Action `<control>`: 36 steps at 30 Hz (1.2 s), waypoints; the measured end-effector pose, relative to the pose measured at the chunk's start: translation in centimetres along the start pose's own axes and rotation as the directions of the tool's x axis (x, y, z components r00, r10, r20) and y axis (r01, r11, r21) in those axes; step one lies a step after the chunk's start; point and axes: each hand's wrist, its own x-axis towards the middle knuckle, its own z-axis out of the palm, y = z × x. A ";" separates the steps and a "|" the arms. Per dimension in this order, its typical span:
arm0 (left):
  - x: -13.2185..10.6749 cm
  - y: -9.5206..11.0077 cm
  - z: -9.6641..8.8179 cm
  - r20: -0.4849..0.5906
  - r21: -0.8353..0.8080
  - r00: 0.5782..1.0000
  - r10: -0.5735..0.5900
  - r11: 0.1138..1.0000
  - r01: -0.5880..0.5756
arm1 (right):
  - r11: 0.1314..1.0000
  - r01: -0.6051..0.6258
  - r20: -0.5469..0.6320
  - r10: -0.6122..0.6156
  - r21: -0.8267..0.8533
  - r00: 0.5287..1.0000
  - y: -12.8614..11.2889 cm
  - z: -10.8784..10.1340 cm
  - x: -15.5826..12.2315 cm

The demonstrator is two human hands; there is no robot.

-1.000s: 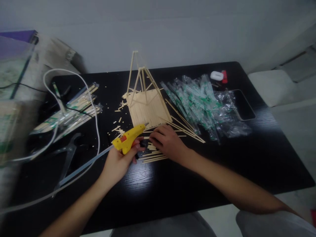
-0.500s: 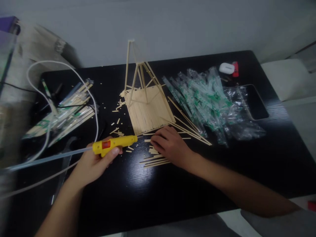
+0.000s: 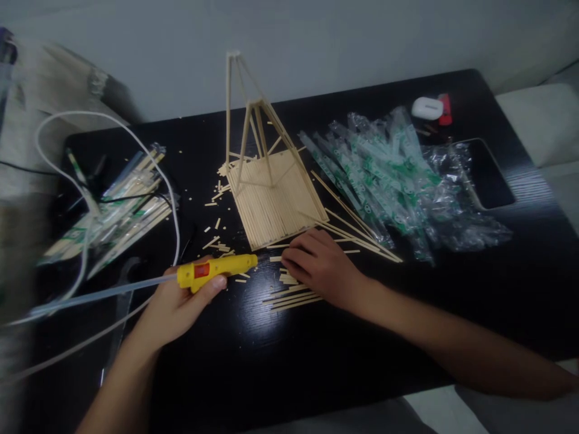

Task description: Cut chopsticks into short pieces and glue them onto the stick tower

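My left hand (image 3: 174, 310) is wrapped round a yellow hot glue gun (image 3: 217, 270), its nozzle pointing right and a clear glue stick (image 3: 104, 295) running out of its back. My right hand (image 3: 319, 265) is closed over the loose sticks, with a short pale wooden stick (image 3: 275, 259) showing at its fingertips. Behind it lies a flat panel (image 3: 275, 211) of wooden sticks side by side, with a tapering stick frame (image 3: 243, 144) standing on its far part. Thin sticks (image 3: 289, 301) and short cut pieces lie under and beside the right hand.
Clear wrappers with green print (image 3: 380, 175) are heaped at the right, beside a phone (image 3: 488, 175) and a white earbud case (image 3: 427, 108). Packed sticks (image 3: 131, 205) lie at the left under a white cable (image 3: 174, 199). Stick scraps (image 3: 217, 244) are scattered left of the panel.
The view has shifted slightly, so most things sit a little differently in it. Both hands keep their grips, and the glue gun stays close to the panel's near corner.
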 end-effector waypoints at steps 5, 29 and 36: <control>0.0 0.6 0.2 -0.029 0.006 0.999 -0.034 0.999 0.035 | 1.000 0.005 -0.002 -0.005 -0.009 1.000 -0.1 -0.2 0.1; 0.2 1.1 0.3 -0.053 0.278 0.995 0.090 0.958 -0.072 | 0.999 0.007 0.018 -0.007 -0.044 1.000 0.0 0.0 0.2; 0.2 1.5 0.4 -0.044 0.359 0.990 0.136 0.927 -0.111 | 0.999 0.022 -0.004 -0.022 -0.031 1.000 0.0 0.0 0.2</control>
